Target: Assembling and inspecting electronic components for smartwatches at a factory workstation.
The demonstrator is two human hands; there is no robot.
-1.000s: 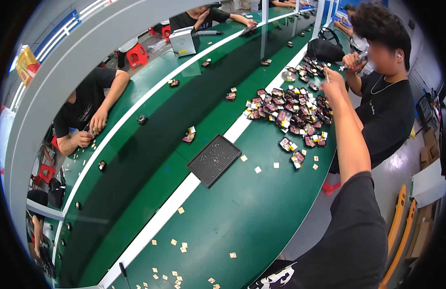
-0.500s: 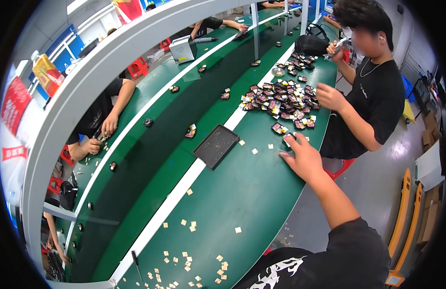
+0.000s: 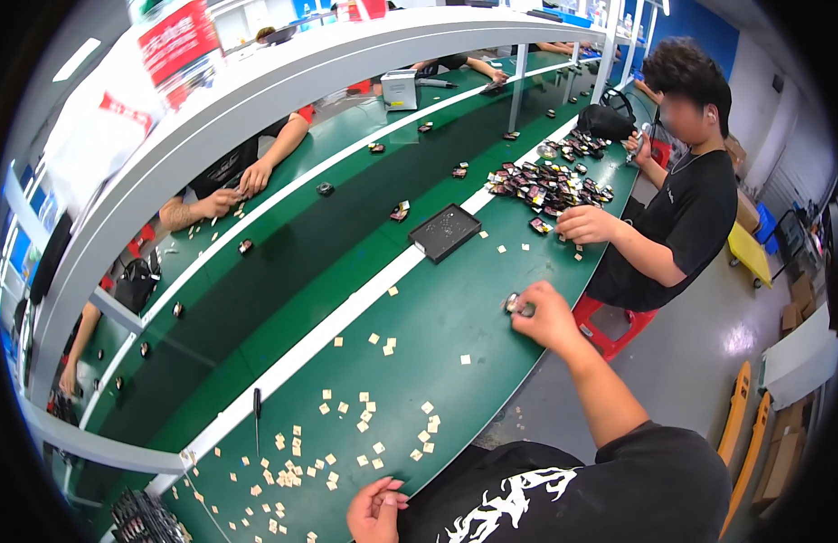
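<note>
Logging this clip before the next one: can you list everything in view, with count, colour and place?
small part: one, dark, under the right hand on the green table
square chips: dozens, tan, scattered near end
tray: one, black, mid table
pile of parts: many, dark mixed, far end
screwdriver: one, black, by white stripe
stool: one, red, floor
co-worker: one, black shirt, right side
right hand: fingers on the part
left hand: at table edge
</note>
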